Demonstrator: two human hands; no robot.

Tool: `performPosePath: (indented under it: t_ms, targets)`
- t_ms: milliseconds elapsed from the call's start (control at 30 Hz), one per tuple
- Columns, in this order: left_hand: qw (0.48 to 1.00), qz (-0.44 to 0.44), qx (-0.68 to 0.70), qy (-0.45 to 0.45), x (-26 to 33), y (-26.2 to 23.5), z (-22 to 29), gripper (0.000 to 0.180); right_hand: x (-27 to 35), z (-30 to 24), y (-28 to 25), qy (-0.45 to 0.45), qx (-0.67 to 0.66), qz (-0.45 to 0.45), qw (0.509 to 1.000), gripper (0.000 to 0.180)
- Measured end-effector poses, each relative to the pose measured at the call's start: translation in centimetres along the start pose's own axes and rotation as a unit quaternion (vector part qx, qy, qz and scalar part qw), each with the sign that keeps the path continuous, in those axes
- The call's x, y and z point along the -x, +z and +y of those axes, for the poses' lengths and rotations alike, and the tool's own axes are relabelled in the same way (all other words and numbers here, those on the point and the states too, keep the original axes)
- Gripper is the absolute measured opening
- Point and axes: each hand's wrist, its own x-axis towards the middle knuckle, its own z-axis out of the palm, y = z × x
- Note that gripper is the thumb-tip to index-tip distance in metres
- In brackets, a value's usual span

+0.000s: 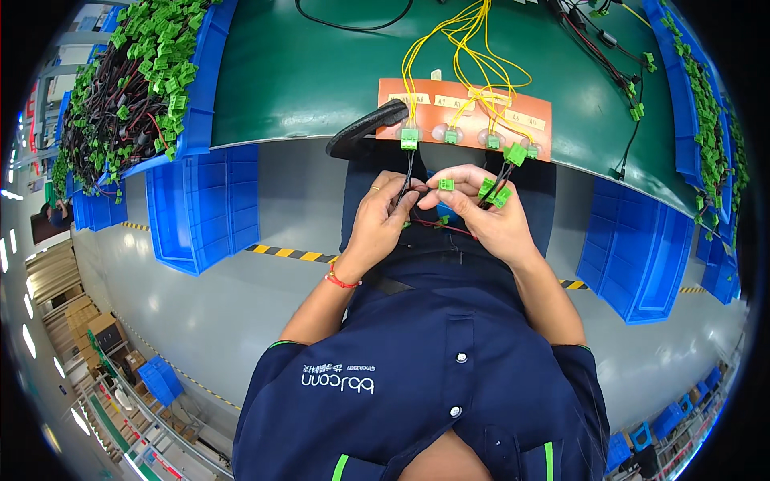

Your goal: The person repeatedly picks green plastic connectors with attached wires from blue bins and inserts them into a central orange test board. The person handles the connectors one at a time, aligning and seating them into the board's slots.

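Small blocky green plastic connectors with square openings (pixel 499 195) sit in the right hand (pixel 489 215), its thumb and fingers curled around them; a single matching green plastic block (pixel 446 184) shows at its fingertips, facing the left hand (pixel 379 215). That hand is closed narrowly on thin, smooth black wires (pixel 410 164), which run down to its fingers from a pale-green ribbed plastic connector (pixel 409 139) at the near edge of a flat, rectangular orange board (pixel 529 103). Slender glossy yellow wires (pixel 484 10) loop above the board, which overhangs the edge of a smooth dark-green tabletop (pixel 297 72). Both hands are close together, just below the board, in front of the navy cloth shirt (pixel 409 321).
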Motion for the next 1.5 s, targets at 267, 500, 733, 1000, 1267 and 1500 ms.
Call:
performPosePath:
  t_ms: [267, 500, 733, 1000, 1267, 1500]
  targets:
    - [0.999, -0.007, -0.030, -0.028, -0.3, 0.1, -0.6, 0.032, -1.1, 0.3, 0.3, 0.036, -0.076, 0.100, 0.991, 0.011]
    - [0.973, -0.149, -0.091, -0.151, 0.0, -0.3, -1.3, 0.026, -1.4, -0.1, 1.7, 0.038, -0.147, 0.145, 0.978, 0.010]
    - [0.952, -0.221, 0.077, -0.197, 0.5, 0.0, -3.1, 0.025, -1.4, -0.1, 2.2, 0.060, -0.202, 0.157, 0.965, 0.013]
    - [0.932, -0.249, 0.184, -0.191, 1.1, -0.8, -2.5, 0.024, -1.4, 0.0, 2.4, 0.071, -0.242, 0.172, 0.952, 0.011]
    - [0.927, -0.313, 0.136, -0.154, 1.1, -1.3, -2.3, 0.022, -1.6, -0.5, 2.4, 0.089, -0.232, 0.168, 0.954, 0.019]
    - [0.936, -0.291, 0.105, -0.166, 0.7, -1.3, -1.1, 0.026, -1.9, -0.3, 2.5, 0.095, -0.263, 0.179, 0.943, 0.024]
